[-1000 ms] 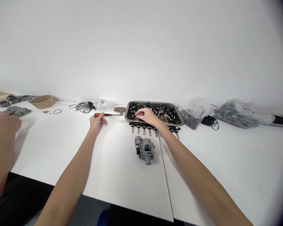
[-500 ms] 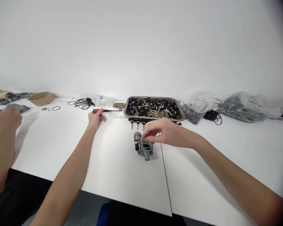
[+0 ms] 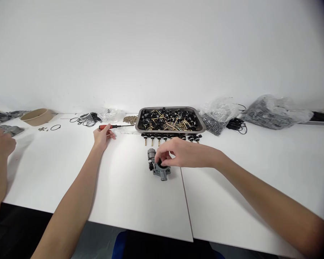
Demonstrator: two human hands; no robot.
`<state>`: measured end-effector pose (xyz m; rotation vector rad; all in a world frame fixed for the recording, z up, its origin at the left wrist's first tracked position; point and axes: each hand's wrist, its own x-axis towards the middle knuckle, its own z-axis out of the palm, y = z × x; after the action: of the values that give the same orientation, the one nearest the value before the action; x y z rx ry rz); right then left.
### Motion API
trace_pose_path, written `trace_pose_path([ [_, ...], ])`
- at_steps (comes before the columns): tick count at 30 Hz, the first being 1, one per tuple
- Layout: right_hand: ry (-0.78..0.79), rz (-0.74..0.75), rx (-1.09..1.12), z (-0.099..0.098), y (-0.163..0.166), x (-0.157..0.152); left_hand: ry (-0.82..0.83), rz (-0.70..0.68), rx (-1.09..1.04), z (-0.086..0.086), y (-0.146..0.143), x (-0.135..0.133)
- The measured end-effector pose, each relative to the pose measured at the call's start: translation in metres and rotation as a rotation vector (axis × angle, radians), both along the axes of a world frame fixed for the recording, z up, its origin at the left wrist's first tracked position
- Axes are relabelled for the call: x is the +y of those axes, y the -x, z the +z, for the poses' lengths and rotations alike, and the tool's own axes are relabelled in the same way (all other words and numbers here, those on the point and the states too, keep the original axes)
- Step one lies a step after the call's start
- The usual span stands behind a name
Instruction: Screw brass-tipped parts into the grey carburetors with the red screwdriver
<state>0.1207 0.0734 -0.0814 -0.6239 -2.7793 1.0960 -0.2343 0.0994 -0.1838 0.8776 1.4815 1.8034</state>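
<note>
A red-handled screwdriver (image 3: 116,126) lies across my left hand (image 3: 104,136), its dark shaft pointing right; my fingers are closed round the handle. A grey metal carburetor body (image 3: 162,175) stands on the white table, with a round cap on its upper left and a spout towards me. Directly over its round opening is my right hand (image 3: 175,153), thumb and fingers bent together at the bore. Whatever small piece they pinch is hidden by the fingers. Just behind, several black-topped parts with brass stems (image 3: 152,139) stand in a row.
Behind that row sits a metal tray (image 3: 170,131) full of black and brass parts. Plastic bags of parts (image 3: 275,117), black rings (image 3: 236,125) and a pile of brass bits (image 3: 130,119) line the wall. A co-worker's hand (image 3: 2,144) works at far left near a cardboard ring (image 3: 37,118).
My right hand has lowered its fingers into the carburetor's opening; a grey flat piece seen at the fingertips is now hidden. The view has shifted slightly right. My left hand keeps the screwdriver.
</note>
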Motion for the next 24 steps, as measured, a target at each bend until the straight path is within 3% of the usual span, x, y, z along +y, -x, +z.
trace_pose_path([
  [7, 0.022, -0.010, 0.025, -0.002, 0.000, 0.001, 0.001, -0.002, -0.002, 0.001, -0.001, 0.000],
  [13, -0.051, -0.013, 0.039, -0.005, 0.002, 0.002, 0.000, -0.008, 0.001, 0.000, 0.000, 0.000],
  [24, 0.106, 0.045, 0.054, -0.016, 0.007, 0.017, 0.005, -0.005, 0.007, 0.001, -0.001, -0.001],
])
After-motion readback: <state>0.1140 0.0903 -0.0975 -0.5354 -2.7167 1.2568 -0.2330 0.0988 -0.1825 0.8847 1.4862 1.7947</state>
